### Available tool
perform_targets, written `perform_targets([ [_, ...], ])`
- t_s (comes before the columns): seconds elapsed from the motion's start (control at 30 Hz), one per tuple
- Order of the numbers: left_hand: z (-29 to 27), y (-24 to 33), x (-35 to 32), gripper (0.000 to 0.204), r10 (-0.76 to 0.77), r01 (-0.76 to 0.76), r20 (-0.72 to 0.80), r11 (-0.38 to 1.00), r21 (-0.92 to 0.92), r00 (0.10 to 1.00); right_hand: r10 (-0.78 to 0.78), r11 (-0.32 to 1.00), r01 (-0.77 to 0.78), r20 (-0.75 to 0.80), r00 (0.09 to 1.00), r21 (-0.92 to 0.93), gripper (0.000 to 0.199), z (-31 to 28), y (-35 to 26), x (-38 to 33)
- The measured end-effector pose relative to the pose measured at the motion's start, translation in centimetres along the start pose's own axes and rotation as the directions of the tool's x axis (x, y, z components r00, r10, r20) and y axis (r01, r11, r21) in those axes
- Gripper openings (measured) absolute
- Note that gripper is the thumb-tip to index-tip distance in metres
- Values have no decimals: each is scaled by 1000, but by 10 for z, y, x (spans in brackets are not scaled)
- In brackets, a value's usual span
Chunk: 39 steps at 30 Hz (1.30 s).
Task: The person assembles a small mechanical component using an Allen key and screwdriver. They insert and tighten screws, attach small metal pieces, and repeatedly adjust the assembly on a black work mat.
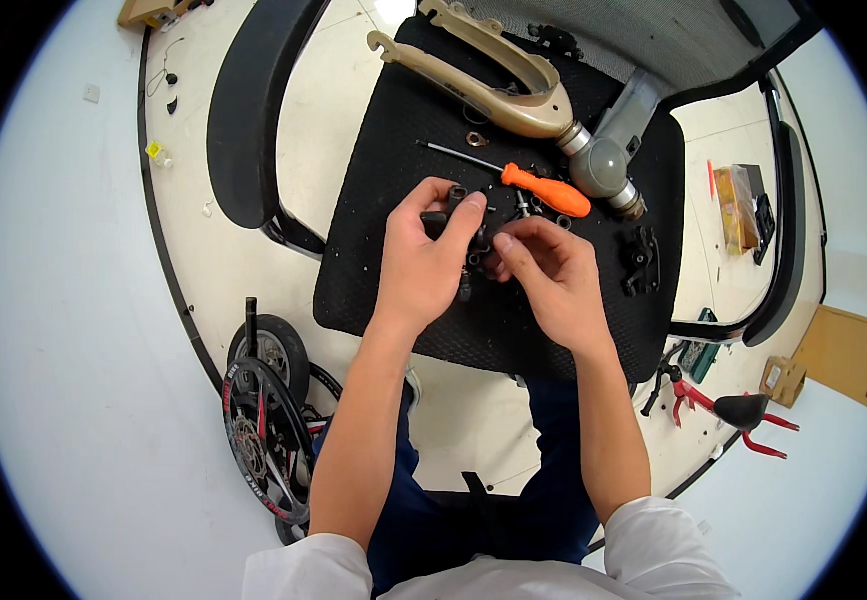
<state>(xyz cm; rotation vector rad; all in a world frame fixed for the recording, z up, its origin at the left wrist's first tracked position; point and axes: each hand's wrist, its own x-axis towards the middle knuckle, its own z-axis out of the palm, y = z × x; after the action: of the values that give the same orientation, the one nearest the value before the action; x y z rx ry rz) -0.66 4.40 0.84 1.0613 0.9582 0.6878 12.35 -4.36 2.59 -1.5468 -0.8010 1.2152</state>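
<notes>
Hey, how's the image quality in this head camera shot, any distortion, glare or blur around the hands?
Head view: strong fisheye bending, the chair armrest curves and a black ring frames the picture; light is even and soft, with a bright patch on the floor at the top; left hand, right hand and the small black part they hold look sharp.
</notes>
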Motion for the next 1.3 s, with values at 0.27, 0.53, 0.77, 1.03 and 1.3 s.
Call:
perform_targets([
  [0.27, -2, -2, 1, 25, 64, -70, 48, 991, 117, 997, -3, 1000, 3, -10, 1000, 27, 22, 4, 2, 3],
  [0.53, -9, -1, 3, 26, -168, 167, 36, 986, 28, 985, 10, 997, -6, -53, 999, 71, 27, 1, 10, 11],
  [0.77, -34, -4, 6, 29, -12, 27, -73, 978, 205, 997, -124, 820, 66, -65, 990, -568, 33, -16, 5, 5],
  [1.03, -32, -1, 2, 34, 216, -91, -107, 739, 668, 971, -246, 684, 233, 82, 966, -692, 40, -4, 10, 3],
  [1.3, -27, -5, -1, 33, 163, -98, -60, 806, 583, 985, -169, 747, 144, 24, 985, -649, 27, -5, 11, 10],
])
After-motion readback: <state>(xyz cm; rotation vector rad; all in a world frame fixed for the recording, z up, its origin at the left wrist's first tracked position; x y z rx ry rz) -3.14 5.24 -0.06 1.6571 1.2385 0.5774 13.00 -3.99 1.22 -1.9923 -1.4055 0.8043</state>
